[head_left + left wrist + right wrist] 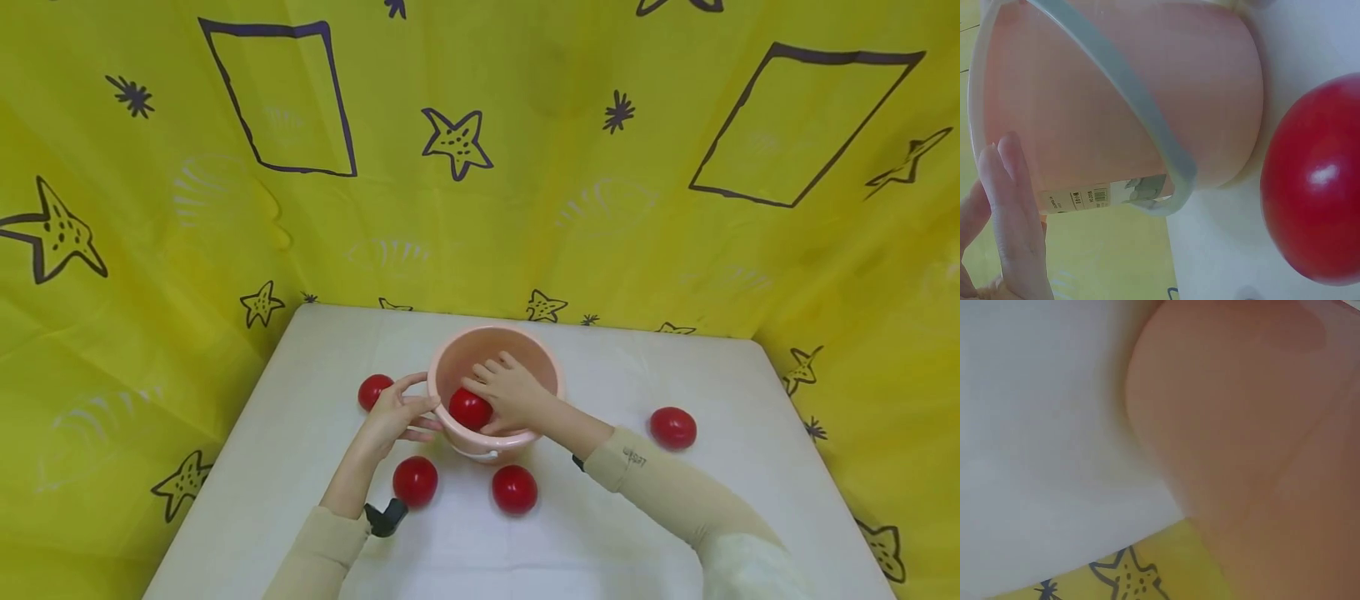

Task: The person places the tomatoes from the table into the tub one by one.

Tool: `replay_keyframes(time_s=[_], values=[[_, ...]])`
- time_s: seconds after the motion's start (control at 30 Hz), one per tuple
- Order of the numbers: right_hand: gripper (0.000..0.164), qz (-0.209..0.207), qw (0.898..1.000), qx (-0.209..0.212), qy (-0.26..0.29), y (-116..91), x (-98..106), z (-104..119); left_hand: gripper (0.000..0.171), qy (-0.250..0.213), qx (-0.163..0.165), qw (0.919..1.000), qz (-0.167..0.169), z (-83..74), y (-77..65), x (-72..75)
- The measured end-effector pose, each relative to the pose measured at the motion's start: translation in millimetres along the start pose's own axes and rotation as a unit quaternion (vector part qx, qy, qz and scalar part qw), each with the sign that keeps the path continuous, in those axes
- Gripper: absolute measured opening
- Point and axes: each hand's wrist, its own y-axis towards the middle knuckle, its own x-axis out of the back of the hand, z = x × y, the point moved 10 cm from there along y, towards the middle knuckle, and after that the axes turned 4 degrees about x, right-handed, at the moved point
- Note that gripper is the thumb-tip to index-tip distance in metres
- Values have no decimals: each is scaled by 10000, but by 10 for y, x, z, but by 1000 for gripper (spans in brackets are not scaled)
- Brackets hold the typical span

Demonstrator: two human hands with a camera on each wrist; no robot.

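Handling a red ball [470, 410] inside the pink bucket [1222, 81]. Right hand [512, 396] is down inside, fingers spread wide, thumb near side, ball between; can't tell if it actually grips, and the right wrist view doesn't show the fingers. Left hand [392, 415] is at the bucket's left rim, fingers nearly straight and apart, touching it, probably to steady it. Bucket upright on the desk [600, 533], handle [1129, 87] hanging down on the near side. Four more out on the desk: left ball [372, 390] partly behind the left hand, left near ball [416, 482], right near ball [515, 490], right ball [673, 428] well apart.

To do it well: thumb and fingertips at the ball's widest part, since it looks smooth and may slip or roll. Guide it gently, no dropping or flicking. Keep the right forearm off the rim; leaning there could tip the bucket. Left hand should brace firmly and avoid nudging left ball.
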Motion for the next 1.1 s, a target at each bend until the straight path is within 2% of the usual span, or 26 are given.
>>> replay_keyframes(time_s=[0.13,0.33,0.57,0.93,1.03,1.1], values=[[78,522,9976,257,-370,74,-150,65,55,65,49,10000,-56,20,20,4],[79,966,9925,445,-602,130,-250,106,55,85,88,9999,-98,36,24,18],[79,1427,9778,626,-1398,143,-376,153,54,95,42,9999,17,20,19,-1],[72,1640,9697,537,-1730,158,-396,112,54,87,1,9999,-82,22,16,16],[68,1457,9745,516,-1628,146,-366,107,54,67,33,9999,-89,38,16,14],[68,1234,9840,413,-1214,129,-326,87,54,67,48,9999,-70,41,19,7]])
